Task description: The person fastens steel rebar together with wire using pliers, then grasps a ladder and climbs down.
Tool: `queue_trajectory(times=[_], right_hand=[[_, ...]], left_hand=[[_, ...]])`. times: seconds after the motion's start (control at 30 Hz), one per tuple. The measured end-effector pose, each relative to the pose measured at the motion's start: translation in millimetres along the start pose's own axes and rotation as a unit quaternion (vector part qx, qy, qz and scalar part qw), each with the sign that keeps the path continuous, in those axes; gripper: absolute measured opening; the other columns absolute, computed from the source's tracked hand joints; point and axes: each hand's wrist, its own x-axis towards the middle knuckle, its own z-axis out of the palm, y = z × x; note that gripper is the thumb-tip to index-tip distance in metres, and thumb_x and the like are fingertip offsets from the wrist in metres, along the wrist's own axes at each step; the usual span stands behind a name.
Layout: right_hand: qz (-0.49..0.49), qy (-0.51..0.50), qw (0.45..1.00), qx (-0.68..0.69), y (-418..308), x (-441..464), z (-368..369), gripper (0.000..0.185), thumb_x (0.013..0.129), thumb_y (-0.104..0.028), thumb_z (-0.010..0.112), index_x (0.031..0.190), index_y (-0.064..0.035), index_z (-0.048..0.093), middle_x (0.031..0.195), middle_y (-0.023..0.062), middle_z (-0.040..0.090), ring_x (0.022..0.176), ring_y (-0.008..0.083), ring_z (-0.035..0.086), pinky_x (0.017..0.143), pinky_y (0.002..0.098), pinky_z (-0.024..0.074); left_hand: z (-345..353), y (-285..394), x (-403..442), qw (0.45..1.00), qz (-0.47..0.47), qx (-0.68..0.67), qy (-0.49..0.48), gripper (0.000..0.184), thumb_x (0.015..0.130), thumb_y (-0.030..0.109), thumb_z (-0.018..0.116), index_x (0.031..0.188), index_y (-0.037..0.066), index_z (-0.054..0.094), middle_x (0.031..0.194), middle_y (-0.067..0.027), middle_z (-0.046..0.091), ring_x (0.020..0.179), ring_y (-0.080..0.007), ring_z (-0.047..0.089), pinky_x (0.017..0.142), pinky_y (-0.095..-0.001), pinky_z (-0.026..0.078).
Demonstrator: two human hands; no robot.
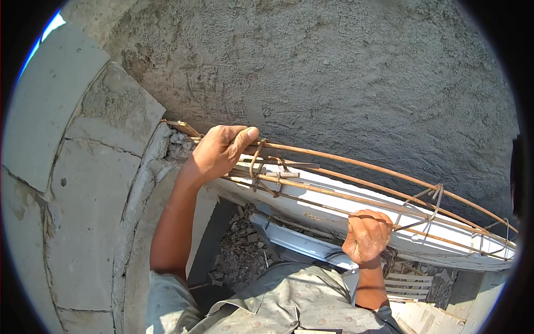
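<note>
A long cage of rusty rebar [339, 195] lies along the white top of a narrow wall [328, 186], its bars tied by bent wire stirrups [436, 200]. Near the cage's left end, my left hand [219, 151] is closed around the upper bar, thumb on top. My right hand [368, 236] makes a fist around the lower bar on the side nearer my body. Between my hands, short rod ends [286, 175] stick out beside a stirrup. The bar parts inside both fists are hidden.
Rough grey plaster [334, 72] rises behind the cage. A wall of pale blocks [89, 222] stands at the left, with broken mortar [178, 145] by the cage's end. Below are rubble [239, 250], a light-blue panel [300, 245] and a white slatted piece [409, 284].
</note>
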Motion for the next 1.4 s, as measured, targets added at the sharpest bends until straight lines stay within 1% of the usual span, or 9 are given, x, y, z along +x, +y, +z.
queue_trajectory(times=[0.03, 0.07, 0.33, 0.4, 0.8, 1.07, 1.17, 1.2, 1.4], right_hand=[[0.0, 0.001, 1.0, -0.003, 0, -1, 0, 0.009, 0.088, -0.01, 0.069, 0.097, -0.0082, 0.068, 0.091, 0.0063, 0.067, 0.087, 0.0249, 0.066, 0.087, 0.0395, 0.0475], [0.001, 0.003, 1.0, -0.008, 1, -1, 1, 0.009, 0.088, -0.01, 0.07, 0.097, -0.0083, 0.069, 0.091, 0.0062, 0.067, 0.087, 0.0248, 0.066, 0.087, 0.0394, 0.0476], [0.004, 0.009, 1.0, -0.019, -1, 1, 2, 0.012, 0.083, -0.012, 0.074, 0.094, -0.0093, 0.072, 0.09, 0.0042, 0.067, 0.088, 0.0218, 0.065, 0.085, 0.037, 0.0469], [0.008, 0.03, 0.999, -0.025, 1, -3, 5, 0.018, 0.074, -0.01, 0.072, 0.091, -0.0151, 0.074, 0.088, 0.0004, 0.068, 0.088, 0.0196, 0.068, 0.085, 0.037, 0.047], [-0.042, 0.039, 0.998, -0.013, 10, -4, 8, 0.01, 0.082, -0.012, 0.064, 0.087, -0.0166, 0.071, 0.084, -0.0005, 0.067, 0.084, 0.016, 0.069, 0.078, 0.0332, 0.0462], [-0.039, 0.035, 0.999, -0.016, 9, -5, 9, 0.006, 0.083, -0.016, 0.069, 0.089, -0.0156, 0.07, 0.083, -0.0005, 0.067, 0.084, 0.0173, 0.069, 0.079, 0.0353, 0.0477], [-0.031, 0.008, 0.999, -0.016, 6, -3, 4, 0.008, 0.086, -0.013, 0.069, 0.094, -0.012, 0.07, 0.089, 0.0033, 0.066, 0.088, 0.0212, 0.067, 0.081, 0.0364, 0.0475], [-0.029, -0.01, 0.999, -0.018, 5, -1, 1, 0.008, 0.088, -0.013, 0.068, 0.096, -0.0105, 0.07, 0.09, 0.0049, 0.066, 0.089, 0.0228, 0.066, 0.082, 0.037, 0.0471], [0.016, -0.064, 0.997, 0.048, -5, 7, -14, 0.012, 0.09, -0.003, 0.065, 0.102, -0.0045, 0.068, 0.097, 0.0091, 0.065, 0.096, 0.0298, 0.064, 0.091, 0.0434, 0.0475]], left_hand=[[7, -2, 1, 0.998, 0.012, 0.056, 0.009, 0.049, 0.107, 0.04, 0.048, 0.079, 0.0, 0.057, 0.062, 0.0001, 0.042, 0.063, -0.0099, 0.035, 0.055, -0.0331, 0.035], [12, 4, 0, 0.991, 0.033, 0.125, 0.034, 0.051, 0.107, 0.039, 0.049, 0.072, 0.002, 0.05, 0.061, 0.0023, 0.039, 0.063, -0.0074, 0.035, 0.054, -0.0328, 0.033], [17, -5, 5, 0.992, 0.034, 0.111, 0.045, 0.055, 0.107, 0.04, 0.048, 0.067, 0.002, 0.048, 0.054, -0.0057, 0.04, 0.052, -0.0109, 0.036, 0.049, -0.0352, 0.033], [19, -7, 7, 0.989, 0.066, 0.116, 0.065, 0.055, 0.106, 0.041, 0.047, 0.067, 0.003, 0.054, 0.053, -0.0138, 0.044, 0.046, -0.0286, 0.044, 0.048, -0.0406, 0.036], [20, -1, 10, 0.988, 0.086, 0.109, 0.069, 0.053, 0.106, 0.032, 0.049, 0.062, 0.003, 0.048, 0.053, -0.0094, 0.044, 0.045, -0.0245, 0.043, 0.049, -0.0374, 0.036], [21, -2, 8, 0.988, 0.058, 0.121, 0.082, 0.058, 0.105, 0.041, 0.048, 0.063, 0.003, 0.051, 0.05, -0.0114, 0.043, 0.044, -0.0244, 0.043, 0.048, -0.0385, 0.036], [20, 2, 6, 0.989, 0.003, 0.131, 0.07, 0.058, 0.105, 0.044, 0.047, 0.065, 0.003, 0.058, 0.051, -0.013, 0.048, 0.046, -0.0282, 0.049, 0.049, -0.0398, 0.039], [21, 1, 6, 0.991, 0.018, 0.113, 0.073, 0.059, 0.106, 0.042, 0.048, 0.063, 0.002, 0.049, 0.051, -0.0074, 0.04, 0.048, -0.0148, 0.038, 0.049, -0.0361, 0.036], [19, -2, 1, 0.991, 0.014, 0.099, 0.09, 0.056, 0.103, 0.048, 0.05, 0.073, 0.002, 0.062, 0.053, -0.0108, 0.044, 0.05, -0.0219, 0.042, 0.053, -0.0392, 0.04]])
